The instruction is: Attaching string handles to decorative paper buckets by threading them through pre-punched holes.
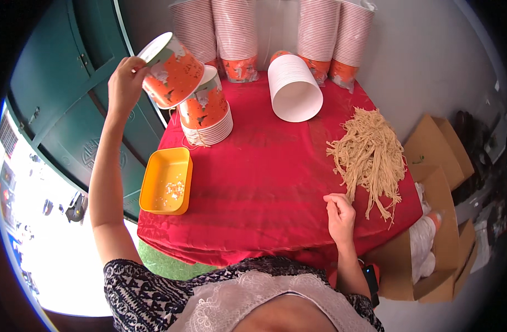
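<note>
My left hand [127, 83] grips an orange paper bucket [175, 72] with a dark-and-white pattern by its base edge, thumb and fingers pinched there. Tilted, with its base end up, the bucket is raised just above and left of a bucket stack [206, 113]. That stack stands upside down on the table, an orange bucket on top and white rims below, with a loop of twine by its base. Near the front right of the table, my right hand [340, 217] is closed with its fingers curled, and nothing shows in it. Beyond it lies a heap of tan twine pieces [370, 157].
A yellow plastic tub [166, 180] with small white bits sits at the table's left edge. A white bucket stack [295, 91] lies on its side on the red cloth [253, 182]. Tall wrapped stacks [235, 39] stand behind. Cardboard boxes [430, 188] are at right, a green door [71, 83] at left.
</note>
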Tool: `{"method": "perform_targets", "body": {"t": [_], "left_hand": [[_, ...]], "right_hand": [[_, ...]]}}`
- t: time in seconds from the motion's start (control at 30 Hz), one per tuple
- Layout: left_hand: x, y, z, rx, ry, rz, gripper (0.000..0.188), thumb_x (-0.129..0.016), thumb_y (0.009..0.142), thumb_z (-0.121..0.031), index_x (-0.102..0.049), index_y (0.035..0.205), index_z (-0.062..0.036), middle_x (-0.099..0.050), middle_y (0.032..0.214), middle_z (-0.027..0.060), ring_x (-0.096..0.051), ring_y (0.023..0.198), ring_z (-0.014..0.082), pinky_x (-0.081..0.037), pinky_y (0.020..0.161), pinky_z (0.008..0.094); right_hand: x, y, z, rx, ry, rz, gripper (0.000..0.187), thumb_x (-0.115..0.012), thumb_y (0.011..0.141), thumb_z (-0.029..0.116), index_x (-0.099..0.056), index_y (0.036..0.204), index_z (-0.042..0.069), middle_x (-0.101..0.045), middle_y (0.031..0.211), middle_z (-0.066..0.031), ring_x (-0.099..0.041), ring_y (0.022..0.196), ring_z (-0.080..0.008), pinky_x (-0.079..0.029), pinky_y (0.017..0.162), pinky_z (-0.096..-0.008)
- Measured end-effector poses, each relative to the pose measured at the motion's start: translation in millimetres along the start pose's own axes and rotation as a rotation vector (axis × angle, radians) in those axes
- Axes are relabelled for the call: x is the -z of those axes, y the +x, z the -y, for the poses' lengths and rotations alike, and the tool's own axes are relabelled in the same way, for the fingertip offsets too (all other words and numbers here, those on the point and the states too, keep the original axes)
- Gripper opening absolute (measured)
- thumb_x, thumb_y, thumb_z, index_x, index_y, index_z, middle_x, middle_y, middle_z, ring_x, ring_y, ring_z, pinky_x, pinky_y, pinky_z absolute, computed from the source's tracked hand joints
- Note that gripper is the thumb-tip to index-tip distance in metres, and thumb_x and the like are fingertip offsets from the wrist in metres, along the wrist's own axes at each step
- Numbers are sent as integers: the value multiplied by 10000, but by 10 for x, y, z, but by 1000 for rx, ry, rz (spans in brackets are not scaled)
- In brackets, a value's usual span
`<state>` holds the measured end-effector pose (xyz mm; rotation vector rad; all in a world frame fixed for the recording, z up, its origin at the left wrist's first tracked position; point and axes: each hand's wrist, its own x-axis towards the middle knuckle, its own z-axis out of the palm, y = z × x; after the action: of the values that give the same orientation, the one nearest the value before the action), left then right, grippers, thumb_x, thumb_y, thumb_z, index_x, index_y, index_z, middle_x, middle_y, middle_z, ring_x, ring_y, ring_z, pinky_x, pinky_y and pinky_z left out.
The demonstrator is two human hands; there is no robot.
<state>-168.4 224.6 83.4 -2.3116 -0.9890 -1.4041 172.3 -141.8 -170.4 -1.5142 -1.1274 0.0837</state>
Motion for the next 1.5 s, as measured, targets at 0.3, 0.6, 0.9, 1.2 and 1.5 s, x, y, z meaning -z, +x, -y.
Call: {"method": "perform_targets", "body": {"t": [0.3,0.6,0.9,1.2,1.5], "left_hand": [[-415,177,-50,-11,-4,127,153,-692,849,-158,-684,953,-46,-658,918,112,-671,832,298,-522,741,387],[-697,101,-221,-79,92,261,109,-705,854,-126,-696,933,-51,-664,920,109,-675,799,270,-532,691,385],[-759,-21,-226,-57,73,330,101,-713,848,-111,-698,924,-45,-669,928,111,-676,805,271,-537,689,381],[-801,-115,-280,0,40,355,117,-705,822,-121,-712,921,-60,-663,949,144,-675,850,337,-531,750,428],[-846,-185,-258,-20,33,356,112,-704,828,-113,-711,926,-58,-662,963,145,-678,845,335,-532,743,427]], "right_hand": [[-39,1,25,-35,4,30,108,-554,913,-58,-657,941,-50,-653,917,-92,-602,822,-158,-478,733,-271],[-30,11,41,-24,-8,43,110,-550,904,-67,-654,938,-54,-652,915,-99,-612,843,-172,-482,759,-272],[-7,10,51,-18,-32,67,105,-566,907,-55,-662,947,-58,-667,925,-135,-656,843,-224,-513,757,-306],[0,11,52,-4,-29,73,107,-565,900,-56,-662,945,-56,-664,920,-137,-656,846,-231,-514,764,-313],[2,11,54,-3,-45,85,106,-564,898,-57,-660,945,-55,-664,920,-139,-657,841,-232,-517,756,-317]]}}
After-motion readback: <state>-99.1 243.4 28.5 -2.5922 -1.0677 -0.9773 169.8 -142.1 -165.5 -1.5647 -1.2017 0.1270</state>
